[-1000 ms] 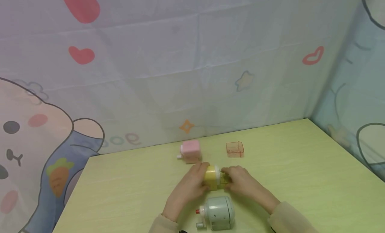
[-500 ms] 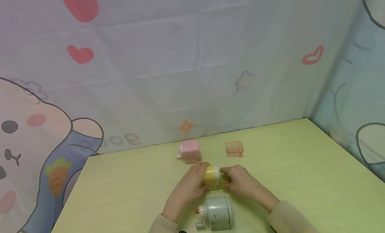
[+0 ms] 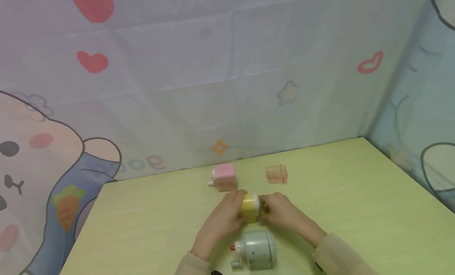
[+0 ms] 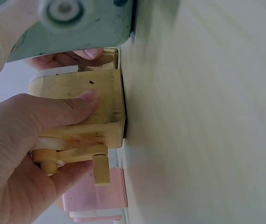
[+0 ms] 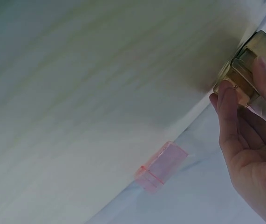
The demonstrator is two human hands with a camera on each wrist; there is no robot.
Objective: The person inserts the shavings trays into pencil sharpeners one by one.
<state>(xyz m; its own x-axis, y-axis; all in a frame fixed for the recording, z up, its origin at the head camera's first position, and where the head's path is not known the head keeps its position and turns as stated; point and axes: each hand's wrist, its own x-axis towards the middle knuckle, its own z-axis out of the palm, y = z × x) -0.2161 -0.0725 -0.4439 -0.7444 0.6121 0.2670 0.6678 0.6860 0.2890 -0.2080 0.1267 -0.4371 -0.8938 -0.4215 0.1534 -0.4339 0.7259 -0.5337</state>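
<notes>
On the table, a yellow crank pencil sharpener [image 3: 249, 208] stands between the hands in the head view. My left hand [image 3: 225, 212] grips its body from the left. In the left wrist view the thumb lies along the sharpener's side, close to the yellow crank [image 4: 84, 153]. My right hand [image 3: 280, 211] pinches a clear yellowish shavings drawer [image 5: 244, 79] between thumb and fingers at the sharpener's right end. Part of this drawer lies inside the body, and the fingers cover much of the rest.
A grey-green crank pencil sharpener [image 3: 258, 249] stands just in front of the yellow one, between the forearms. Behind is a pink sharpener [image 3: 225, 175]. A clear pinkish drawer [image 3: 277, 174] lies to its right, near the table's back edge and the printed cloth [image 3: 177, 89].
My right hand has moved slightly left toward the yellow sharpener, and less of the drawer shows between them. The left hand keeps its grip. The head view has shifted a little.
</notes>
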